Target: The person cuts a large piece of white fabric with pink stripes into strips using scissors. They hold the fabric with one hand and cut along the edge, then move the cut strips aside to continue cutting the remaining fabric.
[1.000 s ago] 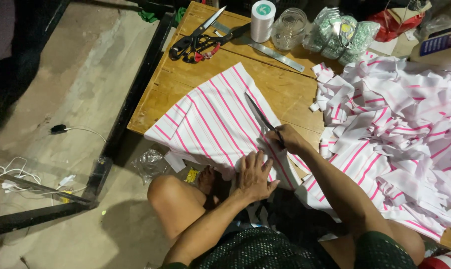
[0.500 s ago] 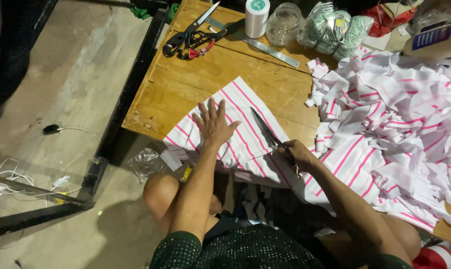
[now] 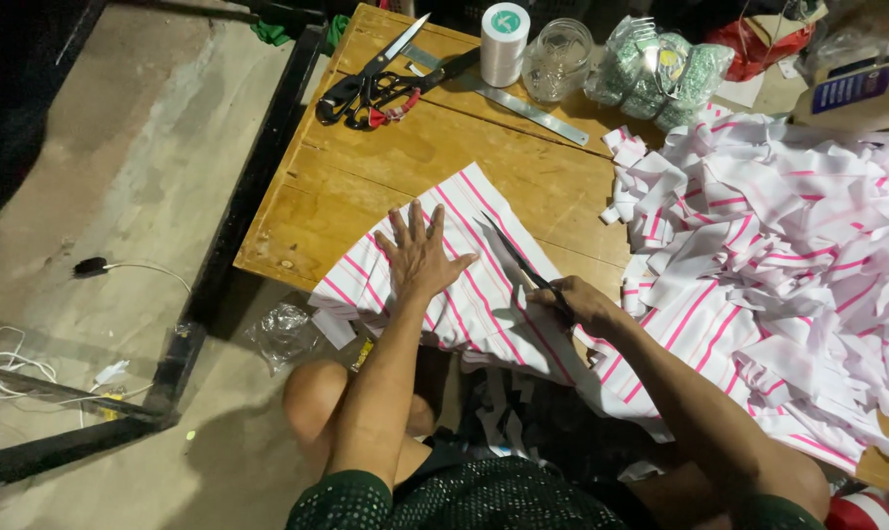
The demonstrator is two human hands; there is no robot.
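Left hand [image 3: 420, 257] lies flat, fingers spread, palm down on a white cotton sheet with pink stripes [image 3: 469, 270]; grip wide, nothing grasped, only pressing the cloth to the worn yellow wooden tabletop [image 3: 366, 182]; the sheet sits at the near edge of the tabletop, its lower part hanging off over the person's lap.

Right hand [image 3: 577, 302] closed round the handles of a pair of dark-bladed scissors [image 3: 518, 257]; blades point up and away, lying on the striped sheet just right of the left hand's thumb; whether the blades are parted or closed, cannot tell.

To the right, a large heap of cut white-and-pink striped strips [image 3: 778, 245] covers that side of the tabletop, touching the sheet's right edge; the right forearm runs beside it.

At the far edge: two pairs of black-handled shears [image 3: 371, 88] lying crossed, one with a red binding on its handle; a long flat metal ruler [image 3: 523, 100] lying slantwise; a white spool of thread with a green top [image 3: 504, 44] standing upright; a clear glass jar [image 3: 557, 61] just right of the spool; a clear bag of green bundles [image 3: 660, 69] beyond that.

Below the tabletop's left side, a black metal frame [image 3: 223, 255] on the concrete floor [image 3: 101, 177]; a crumpled clear plastic wrapper [image 3: 282, 329] near the person's bare knee.
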